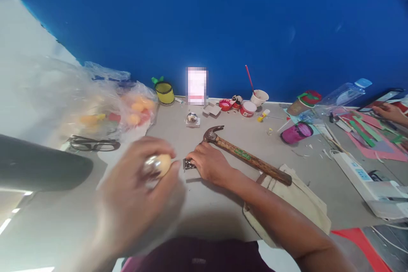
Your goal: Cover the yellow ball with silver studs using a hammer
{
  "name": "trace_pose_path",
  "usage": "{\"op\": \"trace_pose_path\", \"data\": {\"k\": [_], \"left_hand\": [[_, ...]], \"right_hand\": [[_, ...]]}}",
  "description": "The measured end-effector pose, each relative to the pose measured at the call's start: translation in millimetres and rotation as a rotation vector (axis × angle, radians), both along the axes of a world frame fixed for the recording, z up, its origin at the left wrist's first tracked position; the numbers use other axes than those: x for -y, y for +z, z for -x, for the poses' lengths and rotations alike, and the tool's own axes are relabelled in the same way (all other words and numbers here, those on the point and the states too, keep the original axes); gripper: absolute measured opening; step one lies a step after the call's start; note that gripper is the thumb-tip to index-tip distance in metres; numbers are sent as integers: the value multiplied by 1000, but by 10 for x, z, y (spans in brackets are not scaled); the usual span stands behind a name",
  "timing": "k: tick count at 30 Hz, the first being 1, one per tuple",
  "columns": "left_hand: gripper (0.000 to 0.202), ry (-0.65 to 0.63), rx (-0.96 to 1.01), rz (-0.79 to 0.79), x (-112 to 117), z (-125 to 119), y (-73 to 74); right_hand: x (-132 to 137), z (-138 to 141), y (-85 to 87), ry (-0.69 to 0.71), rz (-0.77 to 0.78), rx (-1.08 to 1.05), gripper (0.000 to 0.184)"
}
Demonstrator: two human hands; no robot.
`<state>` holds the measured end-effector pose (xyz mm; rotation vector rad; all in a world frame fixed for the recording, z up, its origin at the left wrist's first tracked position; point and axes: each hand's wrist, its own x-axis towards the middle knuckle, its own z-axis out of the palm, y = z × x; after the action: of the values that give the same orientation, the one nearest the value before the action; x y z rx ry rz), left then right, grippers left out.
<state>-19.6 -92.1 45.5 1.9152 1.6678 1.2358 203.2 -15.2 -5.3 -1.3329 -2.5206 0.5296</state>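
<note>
While the blue wall [204, 21] filled the whole back of the scene, we saw the grey tabletop [174, 134] spread out before it. A heap of clear plastic bags [127, 112], with orange things [140, 105] inside, stood at the left. At the near right lay a cream cloth [296, 197], partly covered by the right arm [277, 216]. The handle end of a hammer [251, 158] rested on its upper edge; we noted scuffed brown wood with a green patch and a dark, rusty-looking claw head just beyond the right hand [208, 162].

We found both hands occupied. The left hand [140, 191], blurred, was raised, its fingers and thumb curled around a rounded object [158, 165], mirror-silver on one side and smooth pale yellow towards the right hand; blur hid its exact outline. The right hand lay low, nearly closed, its fingertips on the right end of a dark piece lying on the tabletop. Beyond them a silver dome [191, 117] sat on a small white base [193, 124]. The dark piece [190, 164] looked flat, speckled and glinting; we could not tell its material.
</note>
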Motion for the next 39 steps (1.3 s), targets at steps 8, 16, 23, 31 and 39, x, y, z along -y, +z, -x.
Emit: {"op": "trace_pose_path", "data": {"k": [8,16,23,31,39], "left_hand": [[10,-171,162,435,-631,-514,-136],[9,-159,292,411,-598,-598,-121],[11,-121,312,396,-592,-614,-168],[12,-162,250,410,-581,-603,-167],[22,-218,159,408,-556,-566,-207]], "right_hand": [[-37,-83,-13,-197,306,-765,13],[-18,-14,-25,-247,557,-1099,24],[-28,-46,2,-219,566,-1033,17],[-33,-96,87,-204,518,-977,11],[-5,-79,100,-245,550,-1116,25]]}}
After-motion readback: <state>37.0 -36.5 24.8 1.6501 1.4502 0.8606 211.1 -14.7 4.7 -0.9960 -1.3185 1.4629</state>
